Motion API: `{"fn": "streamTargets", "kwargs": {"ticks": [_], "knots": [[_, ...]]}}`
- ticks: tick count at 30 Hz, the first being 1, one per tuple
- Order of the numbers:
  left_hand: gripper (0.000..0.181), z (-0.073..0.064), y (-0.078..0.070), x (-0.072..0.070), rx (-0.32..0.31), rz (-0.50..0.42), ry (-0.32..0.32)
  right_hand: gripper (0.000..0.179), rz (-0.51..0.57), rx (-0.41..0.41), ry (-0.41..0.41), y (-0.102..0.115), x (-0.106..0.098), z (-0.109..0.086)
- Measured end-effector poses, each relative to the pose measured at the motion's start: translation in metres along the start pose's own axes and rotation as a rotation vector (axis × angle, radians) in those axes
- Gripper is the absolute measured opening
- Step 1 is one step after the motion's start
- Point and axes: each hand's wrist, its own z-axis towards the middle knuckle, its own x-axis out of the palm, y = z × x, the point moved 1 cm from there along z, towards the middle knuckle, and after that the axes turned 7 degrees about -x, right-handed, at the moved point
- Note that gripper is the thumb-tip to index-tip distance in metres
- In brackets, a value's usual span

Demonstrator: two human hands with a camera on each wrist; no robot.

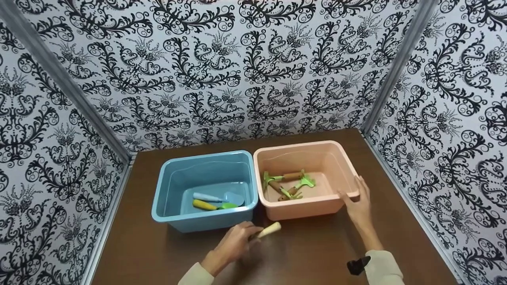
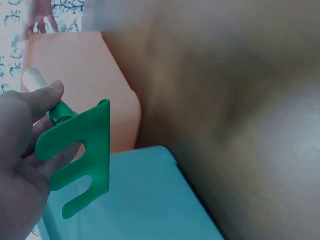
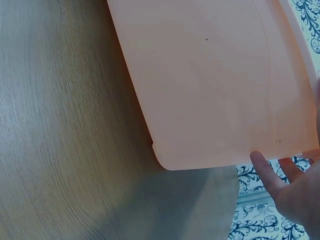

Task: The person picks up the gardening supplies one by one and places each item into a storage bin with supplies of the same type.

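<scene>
My left hand [image 1: 237, 239] is in front of the two basins, gripping a small garden fork [image 2: 87, 155] with a green pronged head and a cream handle [image 1: 270, 229]. In the left wrist view the thumb presses on it near the neck, prongs toward the camera. My right hand [image 1: 359, 206] rests at the near right corner of the peach basin [image 1: 307, 204], its fingers fairly straight and spread along the rim. Inside that basin lie several small green tools [image 1: 305, 181] with brown handles. The blue basin [image 1: 204, 219] holds a yellow-handled green tool [image 1: 204, 204] and a light blue trowel [image 1: 233, 198].
The basins stand side by side on a brown wooden table [image 1: 317, 253]. Patterned panels [image 1: 245, 79] rise behind and at both sides, joined by grey posts [image 1: 400, 67]. A black device [image 1: 358, 265] is at the right sleeve.
</scene>
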Motion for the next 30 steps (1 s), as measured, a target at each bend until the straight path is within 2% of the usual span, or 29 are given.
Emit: {"fn": "streamTargets", "kwargs": {"ticks": [8, 15, 23, 30], "knots": [[0.029, 0.008, -0.019, -0.009, 0.023, -0.019, -0.003, 0.077, -0.019, 0.005, -0.006, -0.004, 0.0, 0.0], [0.031, 0.016, -0.027, -0.015, -0.035, -0.05, 0.027, 0.078, -0.032, 0.001, 0.0, -0.006, 0.0, 0.002], [0.028, 0.024, -0.035, -0.02, -0.027, -0.086, -0.043, 0.077, 0.004, -0.01, -0.016, -0.004, 0.0, 0.001], [0.028, 0.028, -0.042, -0.031, -0.051, -0.122, -0.058, 0.076, 0.01, -0.011, -0.025, -0.003, 0.001, 0.001]]}}
